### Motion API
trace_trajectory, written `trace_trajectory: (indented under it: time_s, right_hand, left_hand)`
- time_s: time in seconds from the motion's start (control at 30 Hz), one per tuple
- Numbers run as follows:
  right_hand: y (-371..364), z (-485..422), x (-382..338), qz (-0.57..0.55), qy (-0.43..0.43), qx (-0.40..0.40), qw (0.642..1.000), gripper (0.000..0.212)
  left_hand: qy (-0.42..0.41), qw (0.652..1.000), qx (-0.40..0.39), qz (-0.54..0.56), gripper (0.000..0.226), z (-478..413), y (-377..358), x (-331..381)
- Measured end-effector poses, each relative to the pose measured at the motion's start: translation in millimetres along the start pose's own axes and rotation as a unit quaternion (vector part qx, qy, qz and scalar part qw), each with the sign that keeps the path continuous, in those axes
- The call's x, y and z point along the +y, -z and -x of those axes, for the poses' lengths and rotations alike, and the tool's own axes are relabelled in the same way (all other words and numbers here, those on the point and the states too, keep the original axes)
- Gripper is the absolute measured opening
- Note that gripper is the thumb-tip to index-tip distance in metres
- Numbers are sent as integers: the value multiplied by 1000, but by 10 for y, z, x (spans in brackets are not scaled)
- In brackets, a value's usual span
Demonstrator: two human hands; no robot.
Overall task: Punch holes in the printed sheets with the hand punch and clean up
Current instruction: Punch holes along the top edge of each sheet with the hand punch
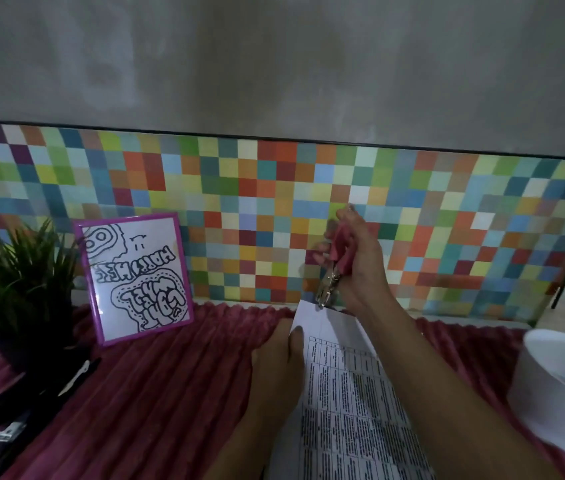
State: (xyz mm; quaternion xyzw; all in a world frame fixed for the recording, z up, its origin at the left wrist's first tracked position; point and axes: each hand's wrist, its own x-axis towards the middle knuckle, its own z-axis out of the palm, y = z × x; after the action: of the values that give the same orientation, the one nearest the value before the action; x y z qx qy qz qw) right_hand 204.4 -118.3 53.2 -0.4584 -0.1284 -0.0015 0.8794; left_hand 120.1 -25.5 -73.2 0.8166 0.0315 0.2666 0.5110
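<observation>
Pink punch (pixel 338 261) x1; sheet (pixel 343 393) prob. x1

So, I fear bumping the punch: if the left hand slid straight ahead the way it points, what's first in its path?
Likely the checked panel, not the hand punch: the left hand points along the sheet, left of the punch, over pink cloth. Depth unclear.

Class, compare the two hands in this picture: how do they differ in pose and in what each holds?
The right hand grips the punch; the left hand pinches the sheet by its edge. The right hand is raised by the tiled wall; the left hand lies low, nearer the camera. Both work on the same sheet.
</observation>
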Motion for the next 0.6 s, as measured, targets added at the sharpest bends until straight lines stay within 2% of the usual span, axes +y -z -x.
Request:
trace_trajectory:
  time_s: [0.1, 0.2, 0.43, 0.6]
  right_hand:
    - [-17, -87, 129, -37, 29, 0, 999, 43]
    - [34, -139, 227, -49, 42, -11, 998, 51]
    - [82, -156, 217, -52, 29, -28, 998, 51]
    - [44, -103, 288, -33, 32, -30, 999, 45]
  left_hand:
    - [-14, 1000, -1, 1, 37, 10, 7, -5]
    - [-14, 1000, -3, 0, 36, -6, 4, -14]
    - [-26, 999, -4, 35, 25, -13, 18, -14]
    - [-29, 999, 2, 46, 25, -13, 28, -10]
